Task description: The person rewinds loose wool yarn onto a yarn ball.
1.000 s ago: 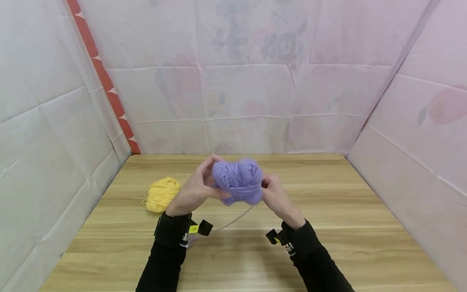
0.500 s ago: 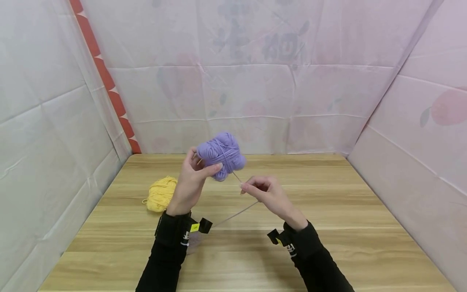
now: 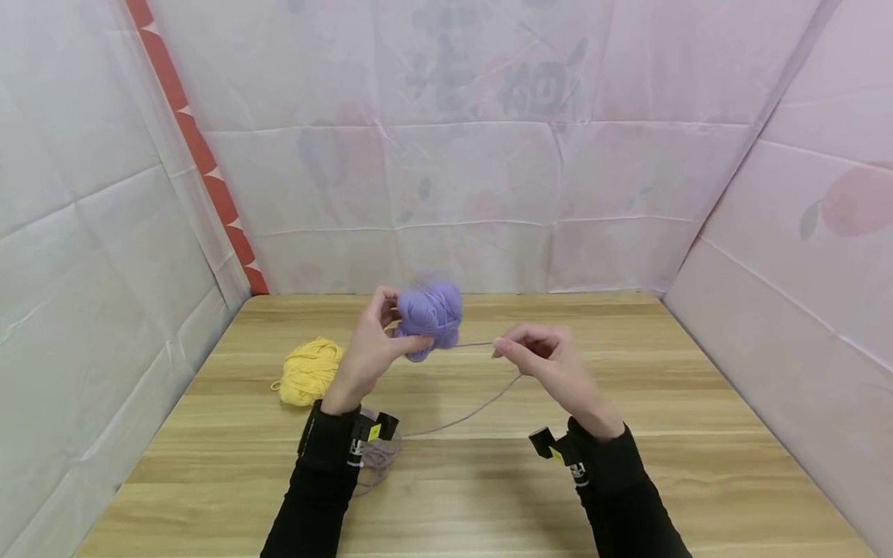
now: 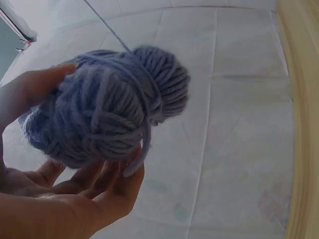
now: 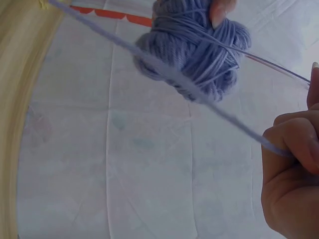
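Note:
A ball of purple yarn (image 3: 431,310) is held up over the table by my left hand (image 3: 370,349), thumb on the near side and fingers behind. The left wrist view shows the yarn ball (image 4: 109,104) with strands wrapped round its waist and a short loose end hanging near the fingertips. To its right, my right hand (image 3: 551,364) pinches the yarn strand (image 3: 474,344), which runs taut from the ball. From under that hand the strand sags down to a loose heap of purple yarn (image 3: 380,457), partly hidden by the left wrist.
A yellow yarn ball (image 3: 310,372) lies on the wooden table (image 3: 628,465), left of the left hand. Pale cloth walls (image 3: 446,178) enclose the table at the back and both sides, with a red strip (image 3: 188,139) in the left corner.
The right hand has moved away from the ball to the right, drawing the strand out between them. The ball has shifted a little left and turned in the left hand.

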A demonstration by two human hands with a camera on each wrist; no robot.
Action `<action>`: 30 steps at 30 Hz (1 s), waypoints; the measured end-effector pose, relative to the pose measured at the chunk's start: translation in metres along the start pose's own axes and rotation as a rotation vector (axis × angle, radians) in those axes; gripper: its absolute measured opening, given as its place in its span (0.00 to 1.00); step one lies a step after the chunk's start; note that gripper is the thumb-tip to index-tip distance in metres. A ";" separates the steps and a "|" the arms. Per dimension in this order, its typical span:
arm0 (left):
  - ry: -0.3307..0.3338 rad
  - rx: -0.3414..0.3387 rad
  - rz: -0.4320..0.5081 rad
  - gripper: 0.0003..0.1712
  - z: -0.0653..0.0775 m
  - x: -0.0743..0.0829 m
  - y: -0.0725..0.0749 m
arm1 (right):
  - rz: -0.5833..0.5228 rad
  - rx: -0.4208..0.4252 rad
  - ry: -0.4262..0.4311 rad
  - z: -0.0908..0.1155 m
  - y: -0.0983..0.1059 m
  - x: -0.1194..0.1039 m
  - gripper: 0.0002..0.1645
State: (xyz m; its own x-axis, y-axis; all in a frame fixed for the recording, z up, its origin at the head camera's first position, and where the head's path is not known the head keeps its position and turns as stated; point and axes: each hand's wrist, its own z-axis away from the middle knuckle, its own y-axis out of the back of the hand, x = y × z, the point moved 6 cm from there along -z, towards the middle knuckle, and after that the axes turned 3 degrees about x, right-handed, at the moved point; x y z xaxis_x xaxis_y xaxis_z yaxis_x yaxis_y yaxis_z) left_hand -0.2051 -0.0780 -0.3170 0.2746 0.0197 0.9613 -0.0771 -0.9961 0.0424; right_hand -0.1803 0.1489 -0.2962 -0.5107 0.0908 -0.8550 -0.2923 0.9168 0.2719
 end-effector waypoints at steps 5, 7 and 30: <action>-0.017 -0.172 -0.119 0.33 0.001 -0.004 -0.012 | -0.024 0.073 0.033 0.003 0.012 -0.003 0.06; -0.023 -0.255 -0.149 0.32 0.003 -0.005 -0.018 | -0.030 0.100 0.040 0.002 0.015 -0.004 0.06; -0.053 -0.572 0.207 0.35 0.020 0.012 -0.039 | -0.042 0.066 -0.024 -0.014 -0.013 0.031 0.06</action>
State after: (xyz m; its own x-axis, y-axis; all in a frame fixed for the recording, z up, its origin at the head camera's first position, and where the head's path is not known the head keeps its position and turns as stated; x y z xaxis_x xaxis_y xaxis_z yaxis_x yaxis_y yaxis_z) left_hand -0.1798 -0.0404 -0.3129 0.2450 -0.1878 0.9512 -0.6321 -0.7748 0.0098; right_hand -0.2033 0.1344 -0.3200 -0.4793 0.0607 -0.8756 -0.2584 0.9436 0.2068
